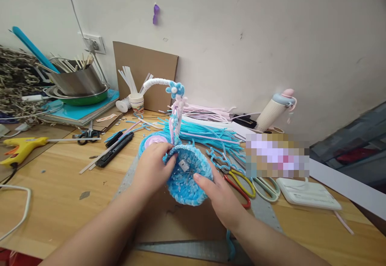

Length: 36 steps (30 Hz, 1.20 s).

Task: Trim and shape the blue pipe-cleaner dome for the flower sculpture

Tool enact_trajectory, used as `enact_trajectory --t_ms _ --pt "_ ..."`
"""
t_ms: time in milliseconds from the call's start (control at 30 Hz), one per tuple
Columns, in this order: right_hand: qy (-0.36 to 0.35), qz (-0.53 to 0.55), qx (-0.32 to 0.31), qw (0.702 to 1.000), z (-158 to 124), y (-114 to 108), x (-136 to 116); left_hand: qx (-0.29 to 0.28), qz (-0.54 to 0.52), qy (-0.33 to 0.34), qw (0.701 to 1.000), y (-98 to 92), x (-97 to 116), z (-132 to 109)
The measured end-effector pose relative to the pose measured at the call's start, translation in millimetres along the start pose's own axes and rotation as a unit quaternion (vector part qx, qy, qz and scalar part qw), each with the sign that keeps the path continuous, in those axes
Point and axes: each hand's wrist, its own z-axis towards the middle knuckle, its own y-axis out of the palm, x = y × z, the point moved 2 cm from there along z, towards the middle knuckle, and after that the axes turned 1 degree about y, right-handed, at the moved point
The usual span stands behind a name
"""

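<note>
Between both hands is a blue fuzzy round piece [188,187], shaped like a shallow bowl and tilted so its hollow side faces me. A small white tag or label [183,165] shows inside it. My left hand [157,161] pinches its upper left rim. My right hand [218,191] grips the right side, thumb over the inner face and fingers behind. Just beyond stands a curved white wrapped stem [158,82] with a blue flower [175,90] at its bend. Behind my left hand lies a coiled lilac and blue round piece [155,140], partly hidden.
Blue pipe cleaners [205,134] lie in a bundle behind. Yellow-and-red-handled scissors [241,183] and a white device [309,193] sit at right. On the left are a yellow glue gun [24,147], a black utility knife [114,150] and small scissors [89,134]. A bottle [273,111] leans near the wall.
</note>
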Motion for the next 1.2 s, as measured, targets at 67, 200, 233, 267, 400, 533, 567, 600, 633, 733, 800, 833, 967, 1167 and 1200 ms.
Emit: enact_trajectory --t_ms 67,200,233,267,400,533,567,600,633,733,800,833,967,1167,1200 --pt "0.004 0.003 0.003 1.000 -0.8 0.5 -0.9 -0.029 0.003 -0.027 0.999 1.6 -1.8 1.1" --pt "-0.006 -0.031 0.007 0.999 -5.9 2.4 2.5 -0.031 0.005 -0.064 0.997 2.8 -1.9 -1.1" --pt "-0.012 -0.042 -0.003 0.999 -7.6 3.6 3.7 -0.023 0.008 -0.074 0.997 2.7 -1.7 -2.4" --pt "-0.020 -0.054 -0.011 0.998 -9.1 4.5 4.8 -0.016 0.010 -0.083 0.996 2.6 -1.5 -3.7" --pt "-0.043 -0.052 0.031 0.997 -7.7 -1.5 6.4 -0.007 -0.040 -0.082 0.996 2.3 -0.7 -5.4" --pt "-0.017 0.089 0.057 0.994 5.9 -18.0 -0.6 0.013 -0.353 -0.141 0.925 2.2 -3.2 -0.6" --pt "-0.002 0.114 0.048 0.992 9.3 -21.2 -3.4 -0.004 -0.420 -0.167 0.892 3.0 -3.7 0.5" --pt "0.013 0.127 0.037 0.991 12.0 -23.7 -6.2 -0.036 -0.477 -0.190 0.857 4.2 -3.6 1.4" --pt "0.027 0.131 0.026 0.991 14.0 -25.6 -8.8 -0.078 -0.525 -0.207 0.822 5.4 -3.2 1.7" --pt "0.050 0.120 0.004 0.992 16.0 -28.4 -13.2 -0.149 -0.618 -0.234 0.736 5.8 -3.8 1.7" --pt "0.043 0.105 0.000 0.994 15.8 -29.0 -12.9 -0.105 -0.625 -0.229 0.739 1.8 -6.9 2.6" --pt "0.031 0.090 0.005 0.995 15.7 -29.3 -12.1 -0.077 -0.622 -0.222 0.747 -0.8 -8.2 3.1" --pt "-0.078 -0.022 0.073 0.994 15.4 -30.9 -11.4 -0.059 -0.621 -0.169 0.763 -8.9 -3.8 1.4" --pt "-0.268 -0.183 0.156 0.933 6.4 -32.6 -30.8 -0.280 -0.591 -0.141 0.743 -8.1 9.7 -11.2" --pt "-0.285 -0.178 0.150 0.930 5.0 -32.8 -33.9 -0.297 -0.578 -0.122 0.751 -9.6 10.8 -12.2"
